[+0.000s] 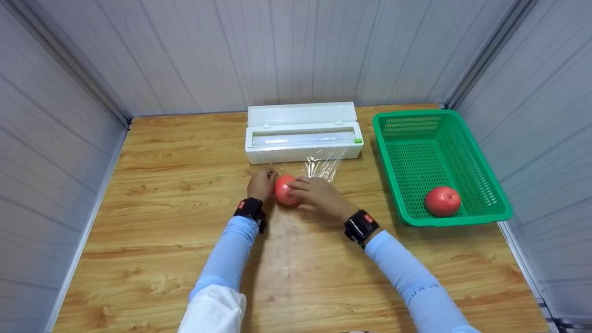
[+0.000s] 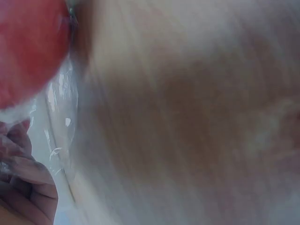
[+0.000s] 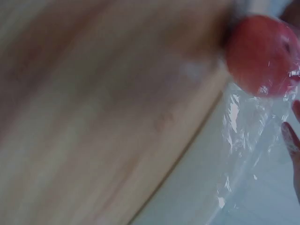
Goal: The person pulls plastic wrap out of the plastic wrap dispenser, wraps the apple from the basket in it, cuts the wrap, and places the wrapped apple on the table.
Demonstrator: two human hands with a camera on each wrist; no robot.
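Note:
A red apple (image 1: 285,189) lies on the table between my two hands, with clear cling film (image 1: 322,167) drawn over it from a white dispenser box (image 1: 303,151). On the apple's left side, my left hand (image 1: 262,184) has its fingers curled and pinches the film; those fingers (image 2: 35,183) show bunched below the apple (image 2: 30,49) in the left wrist view. My right hand (image 1: 320,196) touches the right side with fairly straight fingers. The right wrist view shows wrinkled film (image 3: 243,122) around the apple (image 3: 258,56), near the fingertips (image 3: 290,138).
The dispenser's lid (image 1: 301,114) stands open toward the back wall, with a film roll (image 1: 303,138) inside. A green plastic basket (image 1: 391,169) on the right contains another red apple (image 1: 442,201). Pale panelled walls enclose the wooden table (image 1: 162,194) at the back and sides.

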